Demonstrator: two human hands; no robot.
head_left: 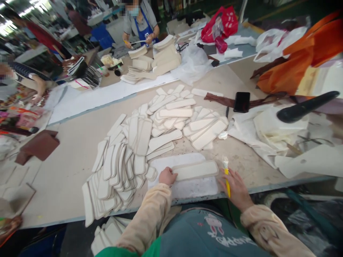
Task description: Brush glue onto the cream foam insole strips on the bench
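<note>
My left hand point(168, 176) is closed on the left end of a long cream panel with rounded corners point(197, 170). The panel lies flat on a white sheet point(194, 187) near the table's front edge. Just off its right end, my right hand point(238, 189) holds a yellow-handled brush point(227, 184) with its whitish tip pointing away from me; the bristles are blurred. Left of my left hand, a fanned stack of similar cream panels point(112, 178) reaches the table edge. Beyond the white sheet lies a loose heap of more panels point(175, 112).
A black phone point(241, 102) lies right of the heap. Further right, a black handle point(308, 107) sticks out over a white container point(281, 121), near orange cloth point(294, 67). A brown piece point(39, 145) lies at left. Across the table, a co-worker in a blue apron point(143, 28) handles panels.
</note>
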